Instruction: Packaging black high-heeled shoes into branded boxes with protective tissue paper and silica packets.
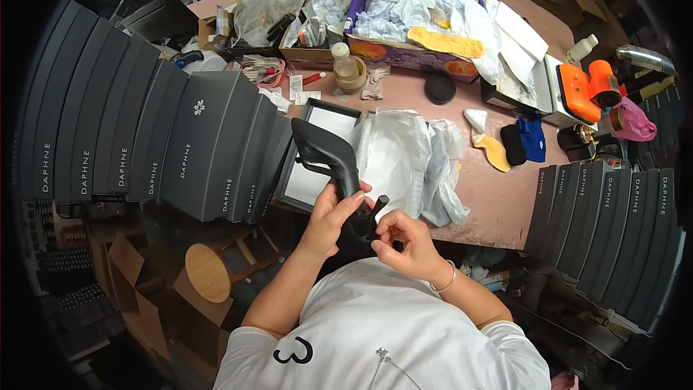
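A black high-heeled shoe [328,150] is held up in front of my chest, its pointed toe aimed away from me and to the left. My left hand [333,218] is closed around its middle, thumb on the near side. The slim heel [380,206] sticks up between my two hands. At the shoe's back end my right hand [406,245] is pinched, thumb and forefinger together; whatever is between the fingertips is too small to make out. Beyond the shoe lies an open dark shoebox [352,113] with white lining. White tissue paper [393,152] is spread beside it.
Dark grey shoeboxes [206,144] are stacked at left, and more shoeboxes [606,224] at right. A carton [404,54] of crumpled paper stands at the back. Yellow insoles [494,153], a round black object [439,89] and a bottle [345,63] sit on the table. A wooden stool [208,273] stands below left.
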The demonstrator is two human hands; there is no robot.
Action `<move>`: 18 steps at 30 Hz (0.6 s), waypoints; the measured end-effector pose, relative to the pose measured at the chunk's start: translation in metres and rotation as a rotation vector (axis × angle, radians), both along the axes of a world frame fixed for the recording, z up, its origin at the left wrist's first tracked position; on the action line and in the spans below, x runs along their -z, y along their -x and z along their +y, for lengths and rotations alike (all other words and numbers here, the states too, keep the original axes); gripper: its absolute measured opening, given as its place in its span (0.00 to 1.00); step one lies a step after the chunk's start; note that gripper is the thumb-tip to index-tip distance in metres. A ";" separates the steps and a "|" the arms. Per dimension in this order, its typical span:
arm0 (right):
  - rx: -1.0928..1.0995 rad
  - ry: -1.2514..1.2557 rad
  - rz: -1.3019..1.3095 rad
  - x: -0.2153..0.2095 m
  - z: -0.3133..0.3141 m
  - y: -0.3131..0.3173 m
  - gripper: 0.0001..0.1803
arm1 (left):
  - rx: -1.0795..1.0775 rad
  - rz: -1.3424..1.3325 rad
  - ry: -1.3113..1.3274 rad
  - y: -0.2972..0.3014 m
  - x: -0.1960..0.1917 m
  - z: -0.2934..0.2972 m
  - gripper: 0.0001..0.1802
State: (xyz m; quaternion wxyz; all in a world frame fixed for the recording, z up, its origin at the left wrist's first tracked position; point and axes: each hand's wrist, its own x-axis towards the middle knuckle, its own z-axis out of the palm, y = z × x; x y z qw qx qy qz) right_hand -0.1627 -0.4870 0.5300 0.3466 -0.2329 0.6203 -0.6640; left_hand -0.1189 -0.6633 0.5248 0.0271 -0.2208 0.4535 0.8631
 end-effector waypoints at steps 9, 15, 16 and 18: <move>0.028 -0.059 0.153 0.009 0.002 -0.001 0.09 | -0.046 0.012 0.211 -0.004 0.005 0.013 0.14; 0.066 -0.053 0.320 0.015 0.005 -0.001 0.06 | -0.071 -0.005 0.129 -0.003 0.002 0.013 0.13; 0.089 -0.054 0.333 0.016 0.006 -0.001 0.06 | -0.088 -0.016 0.092 -0.002 0.000 0.014 0.12; 0.116 -0.070 0.318 0.007 0.010 -0.001 0.07 | -0.153 0.000 0.113 -0.001 0.001 0.017 0.12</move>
